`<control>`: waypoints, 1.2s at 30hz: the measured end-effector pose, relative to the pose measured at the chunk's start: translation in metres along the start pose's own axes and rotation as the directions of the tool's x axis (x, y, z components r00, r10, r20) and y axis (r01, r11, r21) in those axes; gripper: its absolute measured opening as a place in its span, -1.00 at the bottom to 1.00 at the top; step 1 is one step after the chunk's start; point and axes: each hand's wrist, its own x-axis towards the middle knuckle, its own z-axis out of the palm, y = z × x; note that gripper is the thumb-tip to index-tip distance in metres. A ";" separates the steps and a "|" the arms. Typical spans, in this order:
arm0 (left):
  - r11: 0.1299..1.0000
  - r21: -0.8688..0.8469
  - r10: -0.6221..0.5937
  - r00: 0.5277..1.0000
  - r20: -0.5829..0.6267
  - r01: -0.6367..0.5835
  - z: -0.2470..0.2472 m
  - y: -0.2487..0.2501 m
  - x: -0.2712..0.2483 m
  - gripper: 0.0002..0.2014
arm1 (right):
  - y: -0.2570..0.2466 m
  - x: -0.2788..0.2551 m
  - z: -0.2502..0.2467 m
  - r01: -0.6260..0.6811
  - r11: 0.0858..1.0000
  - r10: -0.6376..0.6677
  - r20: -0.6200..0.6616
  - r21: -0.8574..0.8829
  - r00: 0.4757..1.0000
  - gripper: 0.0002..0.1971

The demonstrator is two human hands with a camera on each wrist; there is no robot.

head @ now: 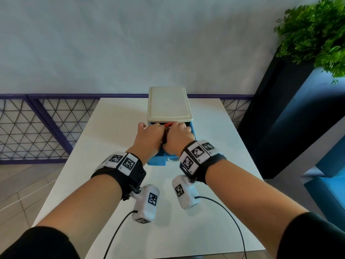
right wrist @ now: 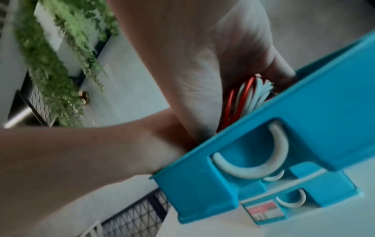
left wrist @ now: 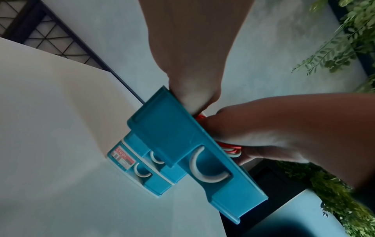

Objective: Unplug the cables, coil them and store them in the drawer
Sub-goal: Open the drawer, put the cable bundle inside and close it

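The top blue drawer [head: 194, 132] of a small cream-topped drawer unit [head: 169, 103] is pulled out toward me. Both my hands reach into it from above. A coil of red and white cables [head: 168, 125] sits between them inside the drawer. My left hand [head: 155, 127] curls down on the coil's left side, its thumb outside the drawer wall. My right hand [head: 177, 126] grips the right side. In the right wrist view the coiled cables [right wrist: 249, 94] lie against my right palm [right wrist: 233, 64] behind the drawer front [right wrist: 314, 120]. The fingertips are hidden inside the drawer.
The unit stands at the far middle of a white table [head: 112, 146]. Two closed lower drawers [left wrist: 154, 174] with white crescent handles show under the open one. A dark planter with green plants [head: 317, 34] stands to the right, and a purple mesh railing [head: 37, 128] runs behind.
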 end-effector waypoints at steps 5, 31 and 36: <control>1.000 -0.003 -0.009 1.000 -0.022 0.009 0.002 0.000 0.000 -0.90 | 0.017 -0.015 0.008 0.120 0.985 -0.115 -0.045 0.125 0.992 -0.19; 0.992 -0.129 0.071 0.853 0.517 -0.004 -0.049 -0.021 0.003 0.31 | 0.026 -0.034 0.016 0.271 0.902 -0.251 -0.102 0.337 0.963 -0.44; 0.995 -0.090 0.075 0.850 0.521 -0.033 -0.049 -0.022 0.002 0.32 | 0.046 -0.050 0.013 0.423 0.871 -0.398 -0.145 0.251 0.906 -0.47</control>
